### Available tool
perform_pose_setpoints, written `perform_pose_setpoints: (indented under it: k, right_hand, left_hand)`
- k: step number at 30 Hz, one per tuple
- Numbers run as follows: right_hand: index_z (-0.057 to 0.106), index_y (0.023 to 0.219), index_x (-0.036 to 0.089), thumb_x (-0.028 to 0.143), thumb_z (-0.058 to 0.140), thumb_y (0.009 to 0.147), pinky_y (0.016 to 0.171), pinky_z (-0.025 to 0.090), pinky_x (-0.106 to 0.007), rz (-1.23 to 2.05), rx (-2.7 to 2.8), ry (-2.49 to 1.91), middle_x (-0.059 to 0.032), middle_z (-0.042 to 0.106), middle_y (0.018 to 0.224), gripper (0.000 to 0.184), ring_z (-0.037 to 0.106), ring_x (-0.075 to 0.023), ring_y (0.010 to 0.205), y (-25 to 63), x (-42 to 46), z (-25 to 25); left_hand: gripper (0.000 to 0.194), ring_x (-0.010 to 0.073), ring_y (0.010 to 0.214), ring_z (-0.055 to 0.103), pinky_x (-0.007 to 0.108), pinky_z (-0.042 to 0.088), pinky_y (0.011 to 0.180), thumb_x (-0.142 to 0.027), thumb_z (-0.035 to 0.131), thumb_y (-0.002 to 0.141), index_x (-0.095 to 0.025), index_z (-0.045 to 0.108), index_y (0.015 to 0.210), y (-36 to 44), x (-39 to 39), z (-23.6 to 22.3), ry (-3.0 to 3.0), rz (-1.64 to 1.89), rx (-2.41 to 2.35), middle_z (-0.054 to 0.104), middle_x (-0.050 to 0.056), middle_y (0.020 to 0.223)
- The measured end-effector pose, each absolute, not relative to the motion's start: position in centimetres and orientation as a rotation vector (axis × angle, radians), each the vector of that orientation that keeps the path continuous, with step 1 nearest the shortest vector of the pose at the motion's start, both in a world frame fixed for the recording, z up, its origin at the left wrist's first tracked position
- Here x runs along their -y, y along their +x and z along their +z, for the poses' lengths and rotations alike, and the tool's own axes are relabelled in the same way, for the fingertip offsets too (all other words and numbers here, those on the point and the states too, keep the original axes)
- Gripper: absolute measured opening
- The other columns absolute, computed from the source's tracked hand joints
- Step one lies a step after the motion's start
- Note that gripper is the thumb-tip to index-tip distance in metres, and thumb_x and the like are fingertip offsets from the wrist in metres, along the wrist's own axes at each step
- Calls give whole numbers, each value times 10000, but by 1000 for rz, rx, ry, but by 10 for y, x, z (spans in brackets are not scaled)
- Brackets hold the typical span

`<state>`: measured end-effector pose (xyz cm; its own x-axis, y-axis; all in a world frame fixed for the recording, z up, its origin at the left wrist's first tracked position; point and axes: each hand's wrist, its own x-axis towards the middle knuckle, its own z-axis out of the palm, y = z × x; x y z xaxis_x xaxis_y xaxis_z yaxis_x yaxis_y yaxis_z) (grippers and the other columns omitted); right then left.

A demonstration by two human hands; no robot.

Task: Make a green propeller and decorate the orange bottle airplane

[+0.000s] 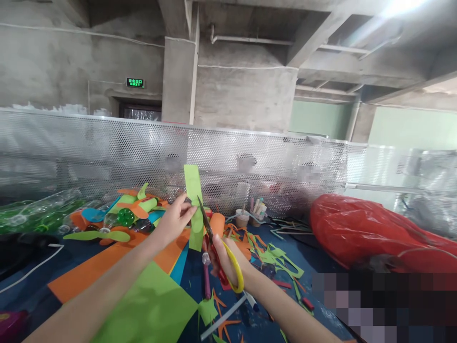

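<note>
My left hand pinches a long green strip, foam or paper, by its left edge and holds it upright above the table. Yellow-handled scissors are in my right hand, with the fingers wrapped round the handles. The blades point up and reach the strip's right edge; whether they bite into it I cannot tell. Below my hands lie a large green sheet and an orange sheet. A purple pen-like stick lies just under the scissors.
Green plastic bottles and cut propeller shapes lie at the left. Green and orange offcuts cover the right middle. Cups stand before a perforated metal screen. A red plastic bag bulges at the right.
</note>
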<state>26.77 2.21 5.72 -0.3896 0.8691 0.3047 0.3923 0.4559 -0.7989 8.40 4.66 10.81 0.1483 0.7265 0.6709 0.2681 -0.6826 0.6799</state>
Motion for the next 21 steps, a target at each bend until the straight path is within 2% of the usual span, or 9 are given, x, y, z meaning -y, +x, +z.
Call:
perform_pose_setpoints:
  k: [3, 7, 14, 21]
  right_hand:
    - [420, 596, 219, 607, 193, 948, 518, 433, -233, 766, 1977, -1068, 40, 376, 430, 571, 467, -118, 431, 267, -22, 56]
    - [464, 667, 209, 597, 199, 946, 481, 400, -227, 723, 1997, -1077, 44, 367, 443, 547, 446, -116, 427, 267, -21, 58]
    - [431, 619, 206, 619, 198, 933, 439, 349, -221, 676, 2003, -1092, 32, 361, 447, 568, 445, -113, 434, 269, -18, 61]
    - [446, 620, 206, 616, 228, 930, 446, 360, -223, 698, 1977, -1107, 25, 381, 445, 558, 457, -121, 453, 270, -17, 61]
  left_hand:
    - [226, 195, 651, 608, 280, 434, 575, -371, 510, 871, -212, 462, 1025, 84, -47, 108, 2028, 1548, -951, 584, -35, 657]
    - [225, 189, 635, 595, 275, 427, 564, -359, 514, 873, -206, 458, 1028, 84, -48, 108, 2028, 1549, -948, 577, -40, 644]
    - [169, 183, 630, 597, 281, 443, 588, -346, 492, 891, -215, 478, 996, 83, -48, 107, 2045, 1530, -912, 580, -34, 654]
    - [164, 194, 636, 605, 287, 443, 585, -359, 505, 877, -224, 457, 956, 84, -45, 110, 2031, 1537, -927, 564, -38, 639]
